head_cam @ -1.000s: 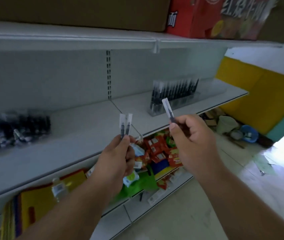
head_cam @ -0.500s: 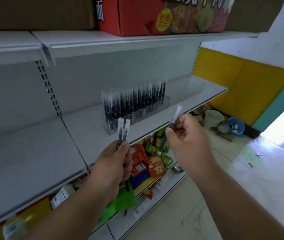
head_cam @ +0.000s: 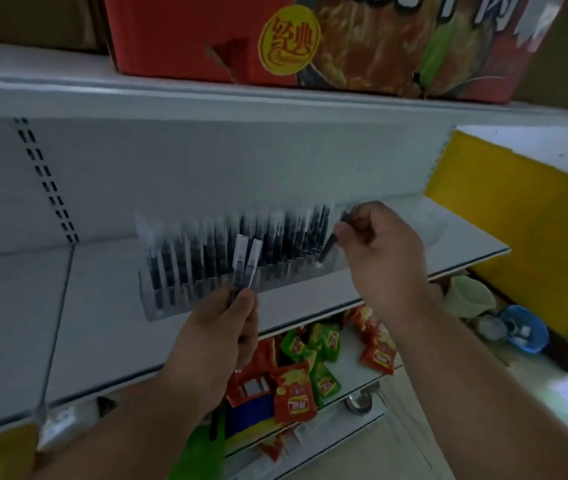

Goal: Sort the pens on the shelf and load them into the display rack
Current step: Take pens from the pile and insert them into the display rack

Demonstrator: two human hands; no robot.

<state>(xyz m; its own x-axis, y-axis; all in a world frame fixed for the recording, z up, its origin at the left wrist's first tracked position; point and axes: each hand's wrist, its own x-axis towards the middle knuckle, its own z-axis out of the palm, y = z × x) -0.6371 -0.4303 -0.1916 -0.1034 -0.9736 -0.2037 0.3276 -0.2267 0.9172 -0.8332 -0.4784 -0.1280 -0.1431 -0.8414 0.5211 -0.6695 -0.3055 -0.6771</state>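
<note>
Loading step: left hand [head_cam: 218,327] grips two spare pens [head_cam: 245,263] upright near the body, right hand [head_cam: 381,251] pinches one pen [head_cam: 331,241] tip-down at the display rack [head_cam: 158,306]'s right end on the shelf [head_cam: 396,282]; next needs seating it in a free slot, likely.

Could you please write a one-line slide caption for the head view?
Right hand lowers a pen into the rack; left hand holds two more pens.

A small shop: white metal shelving [head_cam: 206,341], snack packets [head_cam: 293,400] (probably sauce sachets), a printed carton [head_cam: 310,39] on top.
</note>
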